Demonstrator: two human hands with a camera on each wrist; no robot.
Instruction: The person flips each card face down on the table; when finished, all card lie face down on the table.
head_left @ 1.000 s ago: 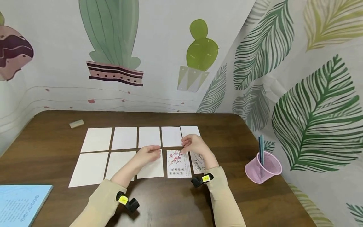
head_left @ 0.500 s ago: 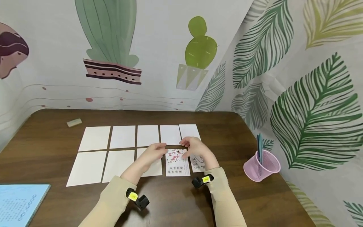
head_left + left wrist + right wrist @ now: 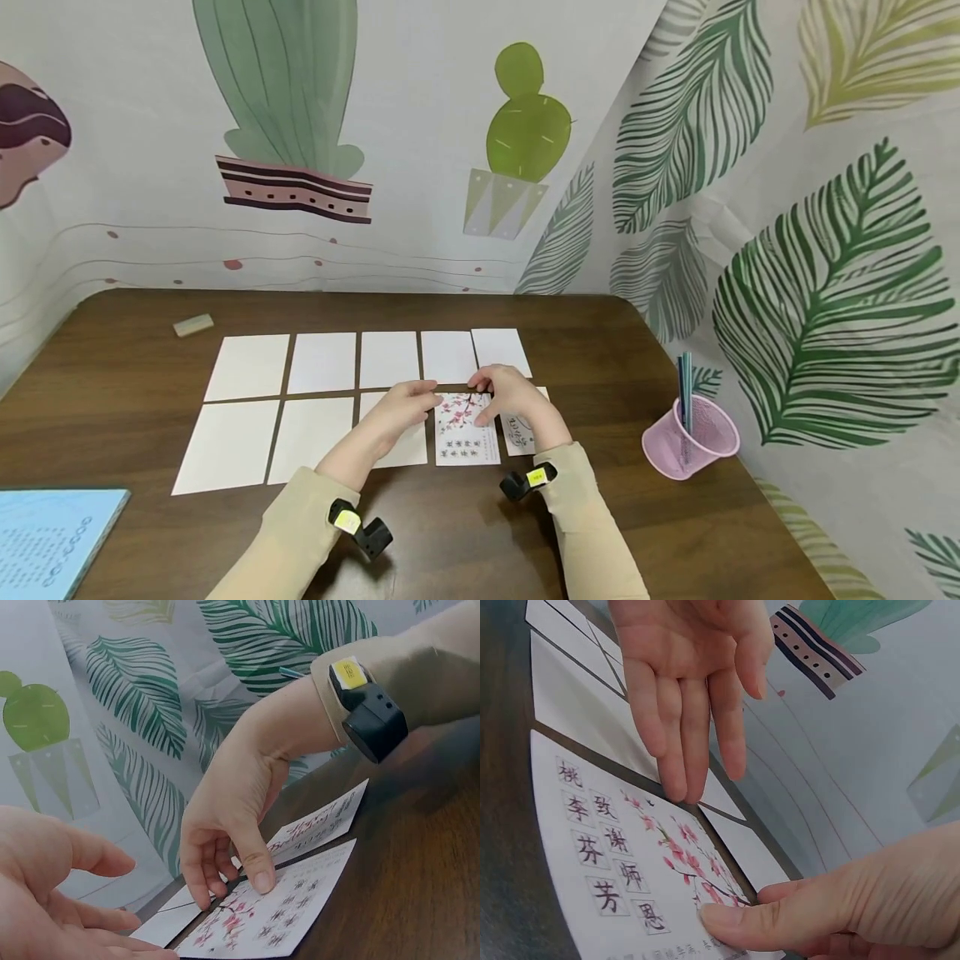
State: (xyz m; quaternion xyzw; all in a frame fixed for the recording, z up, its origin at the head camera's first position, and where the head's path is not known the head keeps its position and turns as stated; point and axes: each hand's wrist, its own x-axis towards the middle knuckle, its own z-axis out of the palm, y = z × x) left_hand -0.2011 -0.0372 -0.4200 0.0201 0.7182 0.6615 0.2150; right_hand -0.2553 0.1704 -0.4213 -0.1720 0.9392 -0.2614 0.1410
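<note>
A white card printed with pink blossoms and Chinese characters [image 3: 463,437] lies flat on the dark wooden table. At its upper right corner my right hand [image 3: 516,398] pinches it, the thumb on the printed face and the fingers curled at the far edge. My left hand [image 3: 399,412] hovers by the upper left corner, palm inward and fingers fairly straight; its fingertips [image 3: 676,787] come close to the card's edge, and contact is hard to tell. To the right, a second printed card [image 3: 517,435] with script is partly covered by my right hand.
Several blank white cards stand in two rows, including a far left one [image 3: 247,367] and a near left one [image 3: 225,442]. A pink mesh pen cup [image 3: 693,437] is at the right, a blue booklet [image 3: 56,533] at the left, a small pale block [image 3: 193,325] at the back.
My left hand has moved right, from above a blank card to the blossom card's left corner. My right hand has shifted slightly down at the same card. The head view has tilted a little.
</note>
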